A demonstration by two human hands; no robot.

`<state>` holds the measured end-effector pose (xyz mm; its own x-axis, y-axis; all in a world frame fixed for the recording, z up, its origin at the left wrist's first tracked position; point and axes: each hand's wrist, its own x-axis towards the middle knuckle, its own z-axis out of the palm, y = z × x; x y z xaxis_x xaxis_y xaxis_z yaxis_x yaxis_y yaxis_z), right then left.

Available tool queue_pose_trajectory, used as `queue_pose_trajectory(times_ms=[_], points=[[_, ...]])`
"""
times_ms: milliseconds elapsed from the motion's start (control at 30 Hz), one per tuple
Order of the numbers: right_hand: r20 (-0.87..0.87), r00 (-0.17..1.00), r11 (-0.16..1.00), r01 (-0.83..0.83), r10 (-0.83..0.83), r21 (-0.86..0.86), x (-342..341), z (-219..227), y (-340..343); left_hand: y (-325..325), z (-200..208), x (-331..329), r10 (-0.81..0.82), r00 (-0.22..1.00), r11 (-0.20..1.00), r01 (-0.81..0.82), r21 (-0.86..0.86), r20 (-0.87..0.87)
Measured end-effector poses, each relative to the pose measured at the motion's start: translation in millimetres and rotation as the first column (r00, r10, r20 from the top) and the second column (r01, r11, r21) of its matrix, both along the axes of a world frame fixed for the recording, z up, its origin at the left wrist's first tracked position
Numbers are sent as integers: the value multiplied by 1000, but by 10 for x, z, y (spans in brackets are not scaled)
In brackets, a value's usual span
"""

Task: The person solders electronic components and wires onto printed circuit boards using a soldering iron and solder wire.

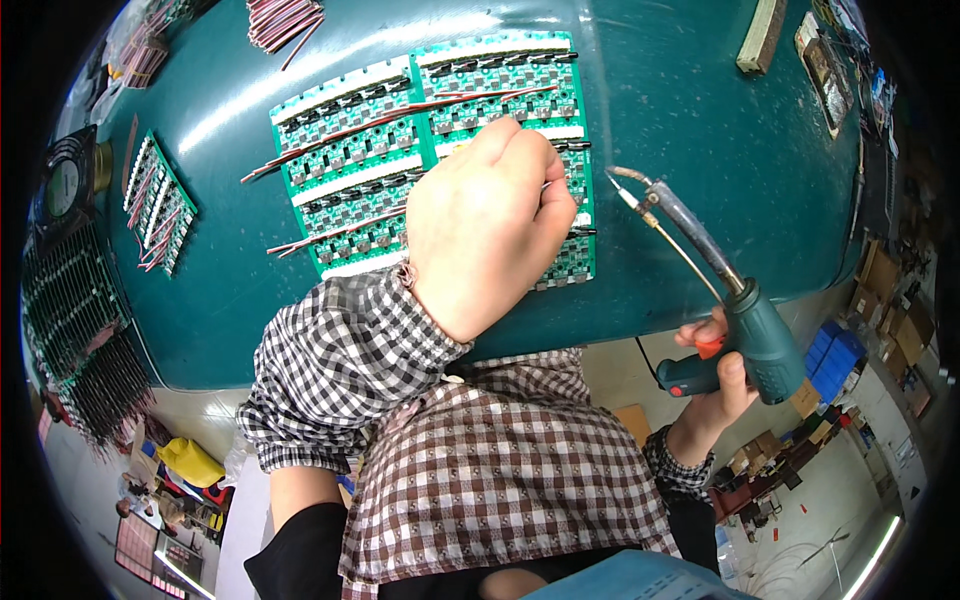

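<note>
Grasping the green soldering gun (764, 338), the right hand (727, 400) holds its working end just beside the circuit-board panels (425, 145) on the table (690, 100), presumably so heat clears them. The left hand (490, 225) curls over the panels; whether it pinches anything cannot be told.

Wires (385, 119) across circuit boards (424, 140)
</note>
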<state>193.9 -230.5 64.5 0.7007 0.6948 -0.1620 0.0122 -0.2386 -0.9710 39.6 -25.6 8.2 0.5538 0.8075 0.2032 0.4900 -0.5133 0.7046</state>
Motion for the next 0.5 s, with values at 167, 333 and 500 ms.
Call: queue_pose_trajectory(times_ms=[167, 333, 500], points=[[20, 999, 999, -35, 36, -11, -87, -31, -1, -2, -30, -51, 6, 1000, 1000, -6, 17, -5], [-58, 998, 999, -37, 38, 21, -133, -40, 11, 1, -38, -81, 7, 1000, 1000, -7, 11, -14], [-35, 998, 999, -50, 50, -9, -232, -87, 24, -2, -121, -145, 15, 1000, 1000, -14, 27, -21]])
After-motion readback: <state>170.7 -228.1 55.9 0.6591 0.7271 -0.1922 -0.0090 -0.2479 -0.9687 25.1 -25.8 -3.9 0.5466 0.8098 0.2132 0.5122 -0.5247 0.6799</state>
